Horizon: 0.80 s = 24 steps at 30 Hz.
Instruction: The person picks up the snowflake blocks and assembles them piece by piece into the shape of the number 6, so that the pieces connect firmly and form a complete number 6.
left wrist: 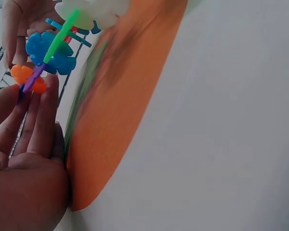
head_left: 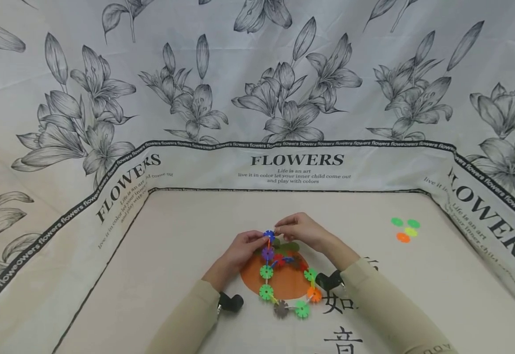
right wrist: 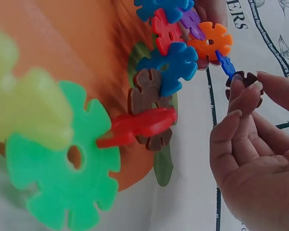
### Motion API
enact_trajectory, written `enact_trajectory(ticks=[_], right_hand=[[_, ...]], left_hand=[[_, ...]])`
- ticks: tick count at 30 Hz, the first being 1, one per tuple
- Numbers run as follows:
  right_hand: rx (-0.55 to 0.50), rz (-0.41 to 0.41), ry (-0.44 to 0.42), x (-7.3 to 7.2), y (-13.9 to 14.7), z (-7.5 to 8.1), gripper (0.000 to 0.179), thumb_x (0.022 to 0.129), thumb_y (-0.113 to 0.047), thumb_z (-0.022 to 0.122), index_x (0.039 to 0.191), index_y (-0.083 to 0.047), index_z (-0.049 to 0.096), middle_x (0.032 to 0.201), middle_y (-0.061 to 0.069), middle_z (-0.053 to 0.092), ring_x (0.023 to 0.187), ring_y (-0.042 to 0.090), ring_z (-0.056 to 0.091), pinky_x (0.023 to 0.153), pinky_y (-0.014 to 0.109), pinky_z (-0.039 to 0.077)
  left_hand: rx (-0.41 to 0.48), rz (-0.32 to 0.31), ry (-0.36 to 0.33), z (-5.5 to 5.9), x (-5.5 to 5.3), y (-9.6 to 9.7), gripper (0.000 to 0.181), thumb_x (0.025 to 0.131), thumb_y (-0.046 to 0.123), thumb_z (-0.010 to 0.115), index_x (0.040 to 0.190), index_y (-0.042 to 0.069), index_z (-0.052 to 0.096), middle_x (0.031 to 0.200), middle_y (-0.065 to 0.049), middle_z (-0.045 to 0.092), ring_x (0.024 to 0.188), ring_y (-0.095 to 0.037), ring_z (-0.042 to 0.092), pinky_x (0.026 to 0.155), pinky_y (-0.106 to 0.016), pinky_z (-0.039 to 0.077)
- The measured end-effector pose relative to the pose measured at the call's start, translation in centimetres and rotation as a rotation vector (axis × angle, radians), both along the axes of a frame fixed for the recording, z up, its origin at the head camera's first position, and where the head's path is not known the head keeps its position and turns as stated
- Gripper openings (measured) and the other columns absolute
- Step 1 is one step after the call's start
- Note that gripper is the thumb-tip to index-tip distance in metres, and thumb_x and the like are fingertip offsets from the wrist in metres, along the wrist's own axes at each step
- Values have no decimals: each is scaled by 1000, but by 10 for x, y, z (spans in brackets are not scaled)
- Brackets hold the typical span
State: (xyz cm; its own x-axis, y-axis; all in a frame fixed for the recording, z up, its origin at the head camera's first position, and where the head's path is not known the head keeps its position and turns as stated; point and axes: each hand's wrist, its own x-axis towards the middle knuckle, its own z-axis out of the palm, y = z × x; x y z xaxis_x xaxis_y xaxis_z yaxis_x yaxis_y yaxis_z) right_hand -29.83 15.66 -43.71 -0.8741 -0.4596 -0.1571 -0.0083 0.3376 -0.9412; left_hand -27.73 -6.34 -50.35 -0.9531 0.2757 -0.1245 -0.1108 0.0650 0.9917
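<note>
A looped chain of notched snowflake discs, with a green disc (head_left: 266,292) among them, hangs before me below both hands. My left hand (head_left: 240,250) pinches the chain's upper end, where a blue disc (head_left: 269,235) shows. In the left wrist view its fingertips are at an orange disc (left wrist: 21,73) and a purple disc (left wrist: 34,77). Between the thumb and fingers of my right hand (head_left: 303,230) is a brown disc (right wrist: 251,77), right at the edge of the blue disc (right wrist: 225,65). A large green disc (right wrist: 72,163) of the chain lies close in the right wrist view.
At the right of the table lie loose discs: two green, a yellow disc (head_left: 411,231) and an orange disc (head_left: 403,238). The white tablecloth (head_left: 173,221) carries an orange round print (head_left: 250,275) and black characters (head_left: 343,339). Flowered cloth (head_left: 301,118) rises behind.
</note>
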Motion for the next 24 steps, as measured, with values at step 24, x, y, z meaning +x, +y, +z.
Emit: enact_trajectory(ticks=[24], right_hand=[[-128, -68, -33, 5, -8, -8, 30, 102, -12, 62, 116, 15, 66, 110, 24, 73, 101, 33, 73, 94, 46, 55]], left_hand=[[-8, 110, -12, 5, 4, 6, 21, 100, 19, 68, 108, -1, 71, 101, -11, 77, 91, -14, 69, 94, -32, 54]])
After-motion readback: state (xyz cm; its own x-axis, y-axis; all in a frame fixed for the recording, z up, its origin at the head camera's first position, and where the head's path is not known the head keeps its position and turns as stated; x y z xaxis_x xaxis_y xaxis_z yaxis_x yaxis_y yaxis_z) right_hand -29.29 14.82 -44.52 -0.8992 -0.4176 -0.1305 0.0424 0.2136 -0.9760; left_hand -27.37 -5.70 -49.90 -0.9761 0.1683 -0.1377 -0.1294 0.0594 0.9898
